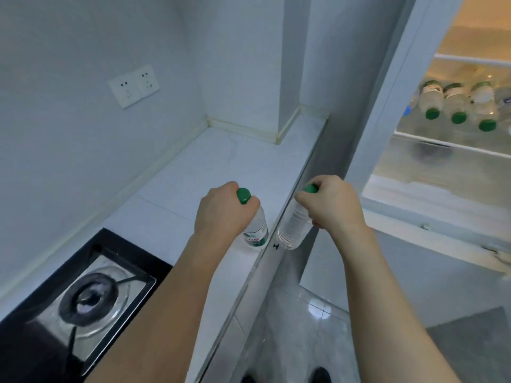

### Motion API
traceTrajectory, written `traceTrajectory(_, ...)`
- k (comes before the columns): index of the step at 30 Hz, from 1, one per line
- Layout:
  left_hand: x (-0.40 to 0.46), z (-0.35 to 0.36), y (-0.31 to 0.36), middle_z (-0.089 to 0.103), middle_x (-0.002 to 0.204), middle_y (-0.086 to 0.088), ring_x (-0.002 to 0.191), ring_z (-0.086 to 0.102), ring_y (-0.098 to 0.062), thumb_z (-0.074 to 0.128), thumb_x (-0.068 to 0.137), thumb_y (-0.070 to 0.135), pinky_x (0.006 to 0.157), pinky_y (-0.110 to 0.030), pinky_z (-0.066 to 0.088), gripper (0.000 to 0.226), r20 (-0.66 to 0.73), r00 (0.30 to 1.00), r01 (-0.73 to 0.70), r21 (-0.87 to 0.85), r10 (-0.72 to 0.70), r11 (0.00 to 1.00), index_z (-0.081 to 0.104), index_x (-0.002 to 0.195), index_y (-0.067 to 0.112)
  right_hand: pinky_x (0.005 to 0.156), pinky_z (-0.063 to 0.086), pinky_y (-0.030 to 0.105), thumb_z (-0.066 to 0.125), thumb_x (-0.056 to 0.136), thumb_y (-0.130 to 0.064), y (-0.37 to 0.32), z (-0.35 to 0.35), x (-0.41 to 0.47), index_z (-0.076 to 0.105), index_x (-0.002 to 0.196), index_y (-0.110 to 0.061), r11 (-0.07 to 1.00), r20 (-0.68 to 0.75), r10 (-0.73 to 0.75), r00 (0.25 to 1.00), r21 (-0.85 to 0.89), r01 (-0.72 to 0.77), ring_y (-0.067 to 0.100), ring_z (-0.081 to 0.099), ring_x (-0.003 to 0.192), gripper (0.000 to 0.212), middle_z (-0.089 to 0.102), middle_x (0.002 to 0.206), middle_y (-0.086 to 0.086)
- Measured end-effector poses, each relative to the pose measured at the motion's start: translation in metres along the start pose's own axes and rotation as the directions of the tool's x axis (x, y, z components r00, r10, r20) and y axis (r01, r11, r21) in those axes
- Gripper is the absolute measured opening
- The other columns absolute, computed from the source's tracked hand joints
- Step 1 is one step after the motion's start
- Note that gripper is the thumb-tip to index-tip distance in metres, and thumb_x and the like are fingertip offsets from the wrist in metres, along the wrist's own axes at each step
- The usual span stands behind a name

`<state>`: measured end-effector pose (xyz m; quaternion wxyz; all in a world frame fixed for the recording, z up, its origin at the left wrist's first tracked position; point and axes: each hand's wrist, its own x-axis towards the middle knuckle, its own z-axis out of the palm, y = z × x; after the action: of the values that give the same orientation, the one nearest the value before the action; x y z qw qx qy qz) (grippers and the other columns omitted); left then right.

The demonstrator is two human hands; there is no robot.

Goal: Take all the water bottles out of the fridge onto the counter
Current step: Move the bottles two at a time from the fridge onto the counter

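In the middle of the frame, the left hand (222, 210) grips a water bottle (255, 230) just under its green cap (243, 195); this bottle stands upright on the white desk (210, 161), near the desk's front edge. To its right, the right hand (334, 205) grips a second bottle (293, 225) at the neck, tilted, past the desk edge and over the floor. At the upper right the fridge (387, 78) is open, and three more bottles (456, 102) with green caps lie on a shelf. A stove (91, 297) is at the lower left.
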<state>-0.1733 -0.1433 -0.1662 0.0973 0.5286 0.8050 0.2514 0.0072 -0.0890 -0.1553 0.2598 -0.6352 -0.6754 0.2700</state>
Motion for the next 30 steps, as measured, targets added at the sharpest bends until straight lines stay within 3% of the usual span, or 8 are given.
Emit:
traceTrajectory(7,-0.037,-0.043,-0.055,0.041,0.058,-0.001,0.052,0.035,-0.017,0.058,0.079,0.036,0.048,-0.028,0.026,0.035,-0.074,0.985,0.159,0.04,-0.156,0.986,0.036,0.064,0.012,0.064,0.06,0.043,0.06,0.07,-0.026,-0.044,0.045,-0.021,0.068,0.075,-0.018,0.99,0.18,-0.144,0.973,0.026,0.141,0.03,0.066,0.064,0.012,0.064,0.063,0.006)
traceTrajectory(14,-0.094,-0.073,-0.08,0.048,0.064,-0.004,0.063,0.044,-0.026,0.055,0.078,0.034,0.049,-0.03,0.027,0.031,-0.164,0.908,0.399,0.057,-0.386,0.915,0.04,0.066,0.011,0.065,0.058,0.039,0.061,0.071,-0.026,-0.081,0.076,-0.048,0.067,0.078,-0.019,0.935,0.353,-0.35,0.868,0.078,0.345,0.028,0.065,0.064,0.012,0.065,0.068,0.004)
traceTrajectory(20,-0.161,-0.101,-0.102,0.059,0.073,-0.005,0.063,0.049,-0.02,0.054,0.08,0.027,0.051,-0.028,0.037,0.019,-0.228,0.822,0.542,0.037,-0.521,0.839,0.055,0.079,0.008,0.063,0.059,0.041,0.061,0.068,-0.027,-0.106,0.112,-0.097,0.067,0.074,-0.021,0.877,0.474,-0.474,0.742,0.177,0.447,0.028,0.065,0.061,0.011,0.065,0.067,0.002)
traceTrajectory(25,-0.222,-0.127,-0.126,0.051,0.061,0.001,0.054,0.046,-0.017,0.055,0.082,0.03,0.049,-0.027,0.032,0.024,-0.339,0.733,0.634,0.027,-0.59,0.773,0.043,0.068,0.015,0.06,0.055,0.035,0.063,0.07,-0.026,-0.134,0.133,-0.152,0.069,0.074,-0.018,0.798,0.55,-0.576,0.605,0.217,0.562,0.022,0.064,0.063,0.01,0.065,0.069,-0.001)
traceTrajectory(30,-0.289,-0.155,-0.158,0.05,0.063,-0.001,0.055,0.045,-0.016,0.055,0.085,0.032,0.046,-0.028,0.027,0.028,-0.443,0.637,0.703,0.0,-0.63,0.711,0.038,0.068,0.017,0.059,0.056,0.036,0.065,0.07,-0.028,-0.167,0.153,-0.219,0.068,0.072,-0.021,0.708,0.577,-0.668,0.47,0.299,0.639,0.02,0.062,0.06,0.008,0.063,0.064,-0.003)
